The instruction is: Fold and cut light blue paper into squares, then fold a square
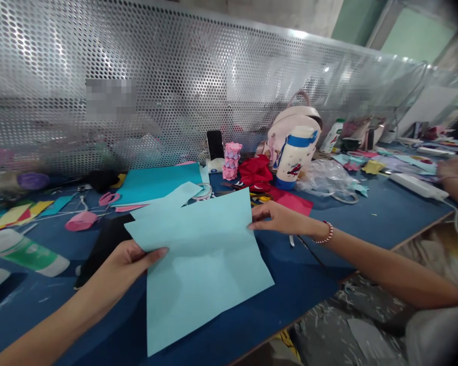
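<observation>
Pale-blue paper sheet (pixel 202 259), creased, is held just above the blue table (pixel 385 213) nr its front edge, pinched at its side edges by the left hand (pixel 132 262) and the right hand (pixel 278 218), both closed on it. Partly covered behind it are a black sheet (pixel 103 244) & a teal sheet (pixel 156 183), w/ a glue bottle (pixel 26 252) laid on its side at left. Further back a capped white-blue bottle (pixel 295 157), contents unseen, is stood before a pink backpack (pixel 290 119).

This place looks like a shared craft workshop: a long blue worktable (pixel 381 213) with coloured paper scraps (pixel 13 213), glue bottle (pixel 26 252), folded paper models (pixel 232 160), behind it a perforated metal screen (pixel 175 76).
</observation>
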A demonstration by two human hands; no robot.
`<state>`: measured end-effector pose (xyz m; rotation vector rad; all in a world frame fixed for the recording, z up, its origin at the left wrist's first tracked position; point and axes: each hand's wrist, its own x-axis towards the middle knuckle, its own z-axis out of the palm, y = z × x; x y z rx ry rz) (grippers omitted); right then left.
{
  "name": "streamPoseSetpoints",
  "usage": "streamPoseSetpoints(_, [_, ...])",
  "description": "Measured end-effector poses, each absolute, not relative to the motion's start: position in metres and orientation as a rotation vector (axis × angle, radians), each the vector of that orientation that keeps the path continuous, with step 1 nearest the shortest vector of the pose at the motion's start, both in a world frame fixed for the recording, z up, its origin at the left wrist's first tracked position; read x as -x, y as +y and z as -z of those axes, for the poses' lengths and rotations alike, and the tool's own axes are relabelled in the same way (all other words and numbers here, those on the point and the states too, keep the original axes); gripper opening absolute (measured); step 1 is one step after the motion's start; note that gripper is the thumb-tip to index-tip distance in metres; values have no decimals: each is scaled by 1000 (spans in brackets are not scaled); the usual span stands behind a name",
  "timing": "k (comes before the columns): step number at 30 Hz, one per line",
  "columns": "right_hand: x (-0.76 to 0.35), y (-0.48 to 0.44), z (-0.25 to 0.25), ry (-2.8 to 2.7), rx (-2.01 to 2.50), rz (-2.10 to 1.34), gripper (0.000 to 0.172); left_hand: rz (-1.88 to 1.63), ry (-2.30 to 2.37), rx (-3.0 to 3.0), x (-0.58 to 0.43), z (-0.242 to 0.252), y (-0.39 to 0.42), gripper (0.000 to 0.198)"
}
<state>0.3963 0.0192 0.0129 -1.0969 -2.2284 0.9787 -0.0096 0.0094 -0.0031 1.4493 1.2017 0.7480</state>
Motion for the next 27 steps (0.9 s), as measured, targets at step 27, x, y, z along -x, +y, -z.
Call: streamPoseSetpoints(27, [-386, 7, -26, -2699, 623, -446, 79, -580, 899, -2237, 20, 22, 19, 37])
